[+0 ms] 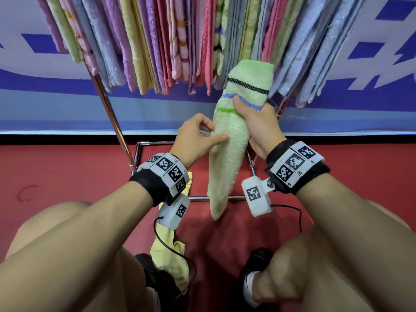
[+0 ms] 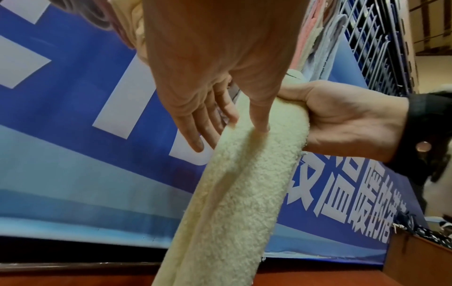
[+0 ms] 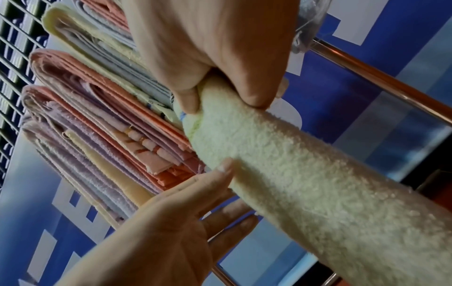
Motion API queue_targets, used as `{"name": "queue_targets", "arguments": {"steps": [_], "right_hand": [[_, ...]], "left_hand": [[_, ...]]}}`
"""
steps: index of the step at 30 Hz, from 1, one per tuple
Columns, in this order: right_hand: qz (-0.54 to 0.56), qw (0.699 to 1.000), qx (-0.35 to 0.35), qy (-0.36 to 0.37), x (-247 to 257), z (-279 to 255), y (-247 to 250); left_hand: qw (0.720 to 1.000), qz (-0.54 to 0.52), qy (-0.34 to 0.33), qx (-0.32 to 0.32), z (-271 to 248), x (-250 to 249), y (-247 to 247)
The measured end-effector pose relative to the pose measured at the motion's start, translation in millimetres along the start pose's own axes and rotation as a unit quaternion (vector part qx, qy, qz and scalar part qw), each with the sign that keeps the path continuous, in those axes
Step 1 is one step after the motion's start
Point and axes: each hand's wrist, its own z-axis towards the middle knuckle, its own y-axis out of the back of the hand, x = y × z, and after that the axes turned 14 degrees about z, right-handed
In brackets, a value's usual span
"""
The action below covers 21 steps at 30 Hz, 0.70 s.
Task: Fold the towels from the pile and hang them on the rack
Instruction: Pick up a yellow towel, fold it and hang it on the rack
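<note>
— Terry, pale green: where does the folded green towel (image 1: pixel 227 140) sit?

— Below the hanging towels (image 1: pixel 157 41) at twelve o'clock. Left hand (image 1: pixel 198 138), fingers straight, touches its left edge; right hand (image 1: pixel 258 127) grips it near the stripes.

— And the rack (image 1: pixel 112 118)?

— Behind it.

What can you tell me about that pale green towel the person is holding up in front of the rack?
The green towel looks like thick, fluffy terry cloth, pale green with a black corded band, a blue stripe and a bright green stripe near its upper end. It is folded lengthwise into a long narrow strip and hangs down towards the red floor. The right hand grips it just below the stripes, thumb across the front. The left hand touches its side lower down with straight fingers. Its top sits just under the towels already hanging on the rack.
</note>
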Motion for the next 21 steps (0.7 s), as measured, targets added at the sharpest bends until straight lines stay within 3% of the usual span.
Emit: {"name": "queue_targets", "arguments": {"steps": [7, 12, 14, 18, 21], "right_hand": [[0.008, 1.0, -0.012, -0.025, 3.2, 1.2, 2.0], [-0.049, 0.998, -0.025, 0.026, 11.5, 8.5, 7.0], [-0.062, 0.997, -0.024, 0.035, 13.2, 9.2, 9.4], [-0.056, 0.998, -0.008, 0.022, 16.2, 5.9, 8.8], [0.0, 0.999, -0.039, -0.027, 16.7, 11.0, 17.5]], "left_hand": [[0.998, -0.053, 0.01, 0.029, 2.1, -0.1, -3.0], [0.993, -0.115, 0.015, 0.022, 7.5, -5.3, 6.4], [0.985, -0.157, 0.036, 0.059, 9.3, -4.4, 8.0], [0.957, -0.188, 0.039, 0.217, 5.2, -2.3, 5.3], [0.96, -0.136, -0.002, 0.243, -0.9, -6.8, 4.5]]}}
